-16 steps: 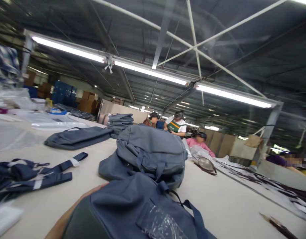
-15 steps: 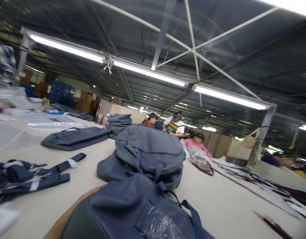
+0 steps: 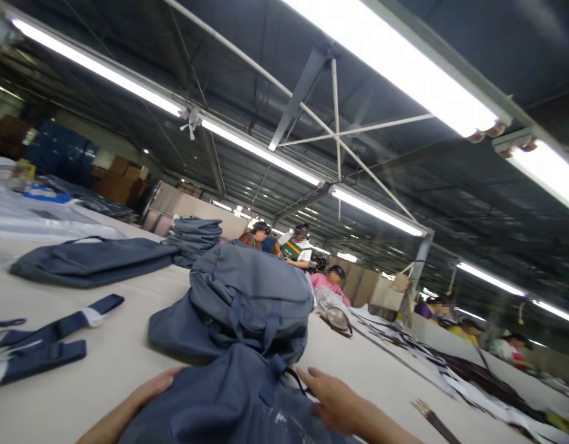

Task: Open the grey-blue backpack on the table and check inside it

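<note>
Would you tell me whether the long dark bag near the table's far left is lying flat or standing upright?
Lying flat. The long dark bag stretches low along the table, its handle loop resting on top.

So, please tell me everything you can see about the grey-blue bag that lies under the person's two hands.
The grey-blue bag lies at the near edge of the pale table, partly cut off by the bottom of the picture. It looks like soft woven fabric, rumpled, with a strap or loop at its far end and a patch of clear crinkled plastic on top. The left hand rests flat on its left side, and the right hand lies on its right side, fingers spread. Its far end touches another bag of the same colour.
</note>
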`<state>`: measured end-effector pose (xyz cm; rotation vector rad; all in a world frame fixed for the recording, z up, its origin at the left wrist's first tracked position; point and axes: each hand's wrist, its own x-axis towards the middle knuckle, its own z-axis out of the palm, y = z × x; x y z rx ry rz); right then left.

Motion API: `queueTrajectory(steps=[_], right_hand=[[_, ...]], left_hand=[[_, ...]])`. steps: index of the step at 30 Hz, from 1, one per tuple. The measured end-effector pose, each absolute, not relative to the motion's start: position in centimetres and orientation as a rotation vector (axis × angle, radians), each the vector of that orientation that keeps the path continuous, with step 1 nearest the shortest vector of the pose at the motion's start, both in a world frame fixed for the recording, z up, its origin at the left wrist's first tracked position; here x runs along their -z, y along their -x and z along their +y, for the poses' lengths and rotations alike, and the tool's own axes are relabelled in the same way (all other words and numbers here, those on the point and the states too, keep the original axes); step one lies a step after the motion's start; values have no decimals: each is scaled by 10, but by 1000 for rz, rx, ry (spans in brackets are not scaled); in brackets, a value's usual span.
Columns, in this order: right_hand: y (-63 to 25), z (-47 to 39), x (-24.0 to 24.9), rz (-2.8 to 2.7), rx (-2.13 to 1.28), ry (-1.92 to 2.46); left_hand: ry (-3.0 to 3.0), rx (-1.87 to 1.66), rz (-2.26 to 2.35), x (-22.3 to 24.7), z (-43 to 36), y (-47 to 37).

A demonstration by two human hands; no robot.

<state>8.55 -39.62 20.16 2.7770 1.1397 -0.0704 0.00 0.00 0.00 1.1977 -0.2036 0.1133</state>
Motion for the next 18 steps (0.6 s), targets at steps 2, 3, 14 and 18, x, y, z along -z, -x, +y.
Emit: queueTrajectory(steps=[2,3,14,18], right_hand=[[-101,-359,-189,1069,-13,-2708],[-109,-342,-182,1063,-29,-2685],[-143,-303,-200,988,-245,-2520],[-119,-322,-247,869,-553,-2616]], left_hand=[[-1155,-123,-144,4,-3,-1],[-1122,-130,-108,7,-5,-2],[-1007,-96,-183,7,-10,-4],[-1063,-164,-213,-19,-17,4]])
